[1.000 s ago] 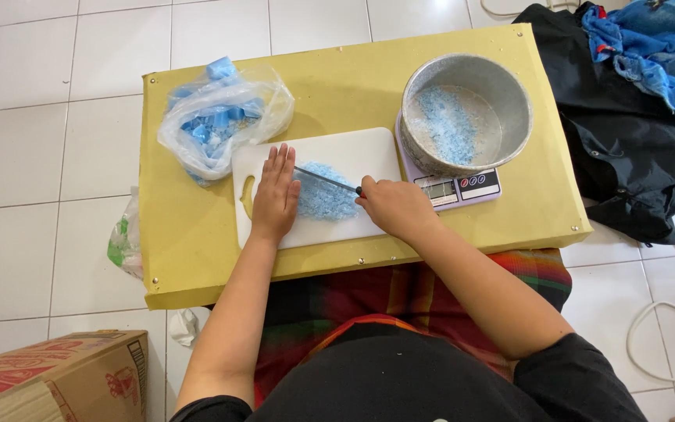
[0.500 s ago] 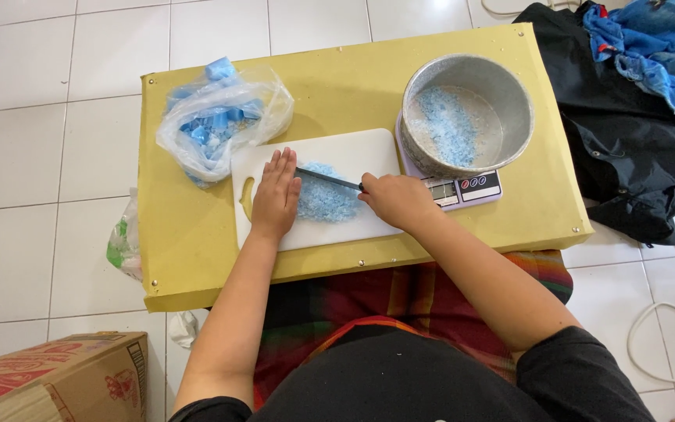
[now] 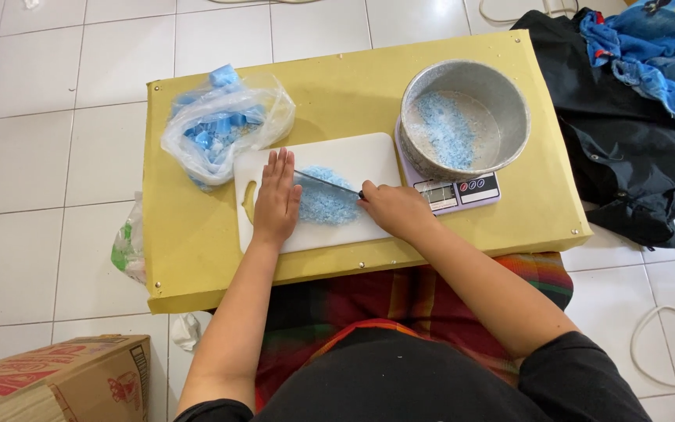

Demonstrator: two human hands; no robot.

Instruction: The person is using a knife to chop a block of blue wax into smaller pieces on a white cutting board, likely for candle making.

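Knife handle hidden inside the right hand, which is closed around it; only the thin blade of the knife is seen, laid across the blue pile on the white board. Blade edge hard to make out against the crumbs. Left hand laid flat and open on the board, fingers straight, nothing gripped, fingertips just beside the blade tip. Part of the board is covered by both hands. Scale mostly hidden under the metal pan; only its front strip with display and buttons is seen. Blue crumbs are seen in the pan. Contents of the clear bag blurred by plastic: blue pieces, shape unclear. Cardboard box cut off at the lower left; dark cloth cut off at the right edge. All rests on a yellow table.

Against the earlier frame: blade tilted slightly differently over the pile, right hand shifted a little; left hand and pile unchanged in place.
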